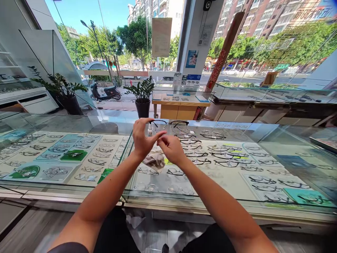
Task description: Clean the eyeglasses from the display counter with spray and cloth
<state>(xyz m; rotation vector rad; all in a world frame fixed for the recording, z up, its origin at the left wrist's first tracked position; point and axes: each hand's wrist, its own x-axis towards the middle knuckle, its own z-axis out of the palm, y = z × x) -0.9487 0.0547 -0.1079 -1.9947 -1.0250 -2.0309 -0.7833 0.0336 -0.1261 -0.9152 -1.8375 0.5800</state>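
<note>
A pair of eyeglasses with a dark upper rim is held up above the glass counter. My left hand grips its left end, the index finger along the top and the thumb stretched out below the lens. Just under the left lens is my right hand, its fingers curled together close to my left thumb. Whatever those fingertips pinch is hidden. A crumpled grey-brown cloth lies on the counter beneath my hands. Behind the left lens stands a small white bottle, partly covered.
Under the glass counter lie rows of spectacle frames, some on green and blue trays. Beyond are a potted plant, a wooden display table and large windows. Another plant stands at the left. The counter's front edge is near my legs.
</note>
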